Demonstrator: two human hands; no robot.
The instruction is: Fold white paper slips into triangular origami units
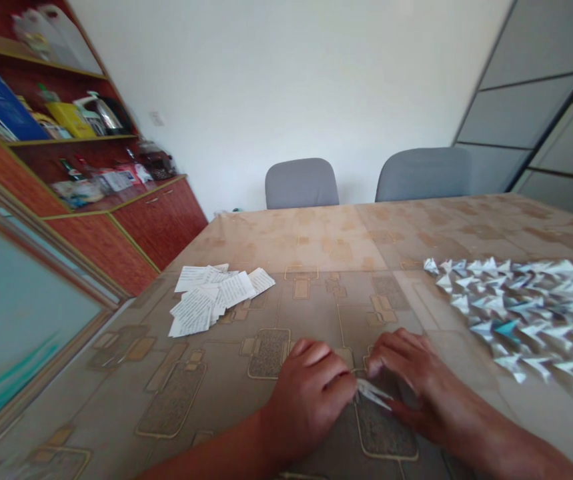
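Observation:
Both my hands rest on the patterned table point(316, 253) near its front edge. My left hand point(309, 393) is curled, its fingertips pinching a small folded piece of white paper point(373, 393). My right hand point(409, 373) presses down on the same paper from the right, fingers bent together. The paper lies flat on the table between the two hands, partly hidden by the fingers.
A loose pile of small printed paper slips point(211, 297) lies to the left. Many folded white paper triangles point(526, 313) are spread out at the right. Two grey chairs point(301, 183) stand behind the table. A red-brown shelf cabinet point(91, 167) fills the left side.

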